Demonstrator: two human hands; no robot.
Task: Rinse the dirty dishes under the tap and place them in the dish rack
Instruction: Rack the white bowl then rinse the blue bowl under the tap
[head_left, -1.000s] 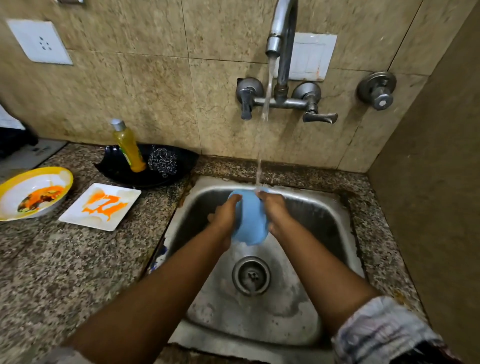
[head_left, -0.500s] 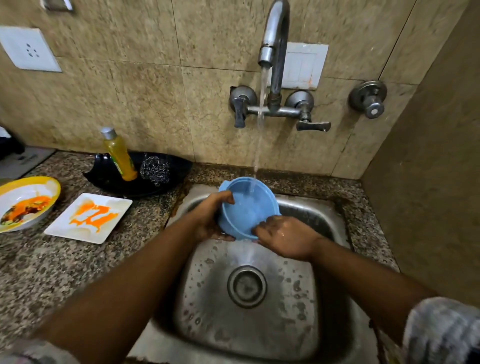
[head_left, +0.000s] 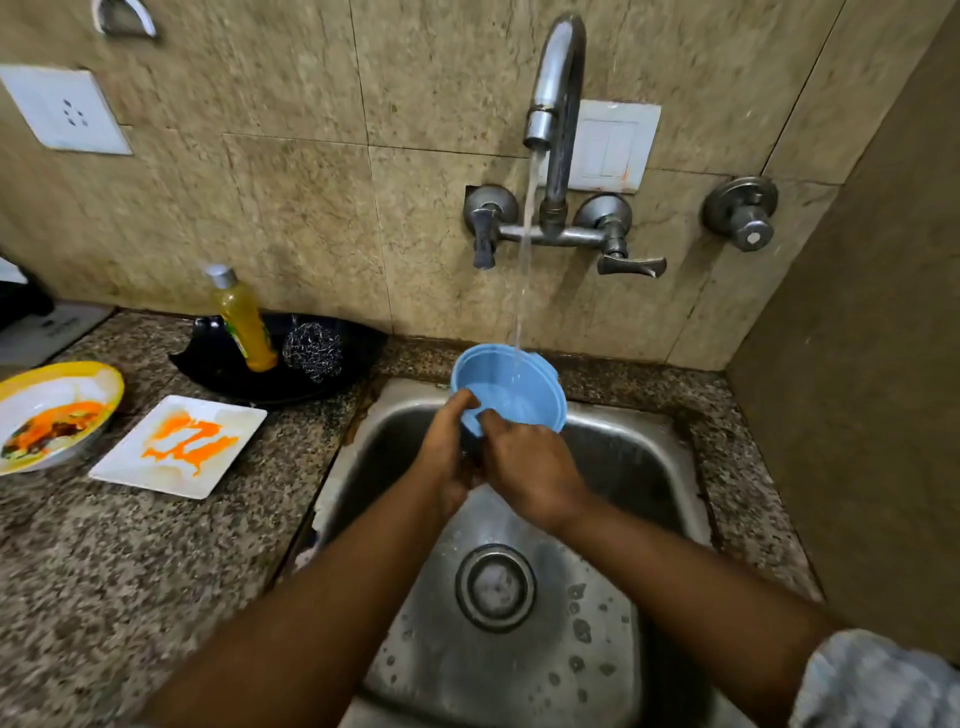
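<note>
Head view: right hand (head_left: 524, 462) fingers pinch the near rim of the blue bowl (head_left: 511, 389); left hand (head_left: 447, 447) cups its left wall; bowl tilts open toward the person, just beyond both hands, under the tap (head_left: 556, 104) stream above the sink (head_left: 649, 467).

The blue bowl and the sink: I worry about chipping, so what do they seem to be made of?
The blue bowl looks like plastic: even matte colour, thin rim, soft sheen where wet. The sink looks like stainless steel: grey brushed metal with dull reflections and water spots. Neither looks prone to chipping, though this is only by eye.
</note>
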